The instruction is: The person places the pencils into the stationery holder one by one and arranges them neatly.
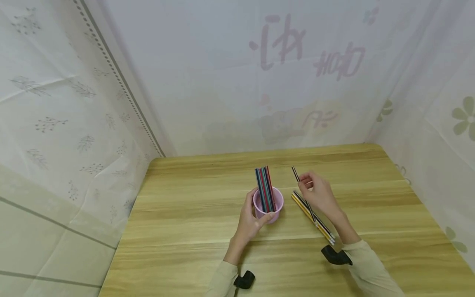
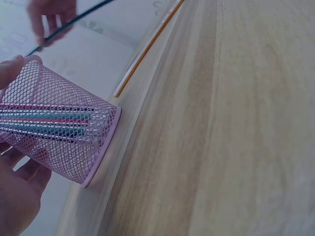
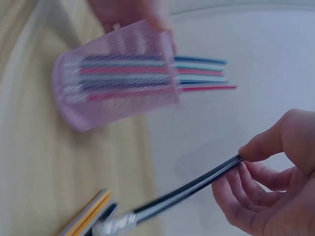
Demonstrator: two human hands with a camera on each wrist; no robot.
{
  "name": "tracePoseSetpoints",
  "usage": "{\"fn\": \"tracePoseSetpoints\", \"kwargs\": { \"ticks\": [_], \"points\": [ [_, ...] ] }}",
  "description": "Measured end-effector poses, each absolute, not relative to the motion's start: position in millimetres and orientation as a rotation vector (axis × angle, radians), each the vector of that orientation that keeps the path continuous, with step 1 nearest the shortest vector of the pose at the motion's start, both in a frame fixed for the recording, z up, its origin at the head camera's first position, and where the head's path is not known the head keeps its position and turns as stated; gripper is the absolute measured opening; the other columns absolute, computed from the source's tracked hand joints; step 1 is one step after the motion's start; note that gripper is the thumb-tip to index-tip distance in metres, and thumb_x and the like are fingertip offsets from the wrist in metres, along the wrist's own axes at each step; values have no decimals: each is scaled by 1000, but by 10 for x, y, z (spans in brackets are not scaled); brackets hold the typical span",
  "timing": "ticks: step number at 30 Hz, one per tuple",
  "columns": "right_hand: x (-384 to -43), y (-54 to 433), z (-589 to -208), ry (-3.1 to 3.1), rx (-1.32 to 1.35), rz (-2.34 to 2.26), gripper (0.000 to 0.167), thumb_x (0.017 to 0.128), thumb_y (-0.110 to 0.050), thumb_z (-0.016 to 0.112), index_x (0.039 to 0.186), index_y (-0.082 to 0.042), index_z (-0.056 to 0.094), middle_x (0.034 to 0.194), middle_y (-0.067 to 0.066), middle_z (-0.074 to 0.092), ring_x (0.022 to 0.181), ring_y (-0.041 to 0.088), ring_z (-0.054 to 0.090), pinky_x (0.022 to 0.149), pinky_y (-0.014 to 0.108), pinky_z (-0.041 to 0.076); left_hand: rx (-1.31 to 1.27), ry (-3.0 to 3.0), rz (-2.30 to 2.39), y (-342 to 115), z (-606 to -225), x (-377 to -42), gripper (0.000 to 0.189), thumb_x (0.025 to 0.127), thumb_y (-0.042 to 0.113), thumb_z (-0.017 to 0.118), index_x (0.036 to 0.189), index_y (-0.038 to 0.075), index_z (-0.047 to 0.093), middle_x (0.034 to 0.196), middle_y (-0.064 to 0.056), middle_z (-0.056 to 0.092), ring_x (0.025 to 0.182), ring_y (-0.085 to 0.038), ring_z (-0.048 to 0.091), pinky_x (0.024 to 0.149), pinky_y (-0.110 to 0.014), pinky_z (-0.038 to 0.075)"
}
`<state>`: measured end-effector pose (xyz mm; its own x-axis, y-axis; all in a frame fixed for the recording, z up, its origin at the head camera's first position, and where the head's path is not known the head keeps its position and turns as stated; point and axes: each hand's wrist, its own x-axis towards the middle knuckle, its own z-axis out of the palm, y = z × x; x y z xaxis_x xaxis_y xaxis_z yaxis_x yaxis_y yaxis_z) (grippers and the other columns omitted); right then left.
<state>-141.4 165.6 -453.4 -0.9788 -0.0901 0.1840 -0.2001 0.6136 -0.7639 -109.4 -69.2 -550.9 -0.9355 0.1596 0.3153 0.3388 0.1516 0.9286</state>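
Pinching black pencil (image 1: 303, 194) in right grip (image 1: 319, 194), apparently beside pink cup (image 1: 269, 205)

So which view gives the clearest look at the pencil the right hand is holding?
The head view: the dark pencil shows nearly whole, pinched by the right hand above two more on the table. The right wrist view blurs it; the left wrist view catches only a thin stretch at the top edge.
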Motion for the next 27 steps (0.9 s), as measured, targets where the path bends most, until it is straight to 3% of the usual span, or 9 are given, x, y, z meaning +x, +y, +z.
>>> {"fn": "tracePoseSetpoints", "kwargs": {
  "ticks": [7,14,18,27],
  "points": [
    [-1445,1467,-4185,-2574,224,1386,19,98,-6,58,114,3,64,103,21,71,93,31,68,70,14,53,-490,-2283,-1889,-694,-5515,-1103,88,81,20,85,153,16,35,150,-10,50,137,-28,51,116,-48,43],
    [-1491,1232,-3912,-2393,232,1538,22,98,-8,60,117,2,62,107,17,68,94,21,65,71,10,53,-497,-2284,-1863,-695,-5521,-1101,88,81,20,85,153,14,35,150,-12,50,136,-30,52,115,-49,44],
    [-1552,1107,-3900,-2308,262,1600,21,96,-5,61,116,4,63,105,18,66,91,20,65,72,10,55,-509,-2261,-1881,-697,-5528,-1109,87,82,17,84,153,13,35,150,-13,50,135,-32,53,114,-53,44],
    [-1614,904,-4057,-2362,325,1626,20,95,-4,64,113,3,62,102,19,70,92,31,69,70,15,57,-494,-2273,-1902,-695,-5507,-1104,88,82,19,84,154,16,34,149,-11,51,134,-29,54,114,-50,45]
  ]
}}
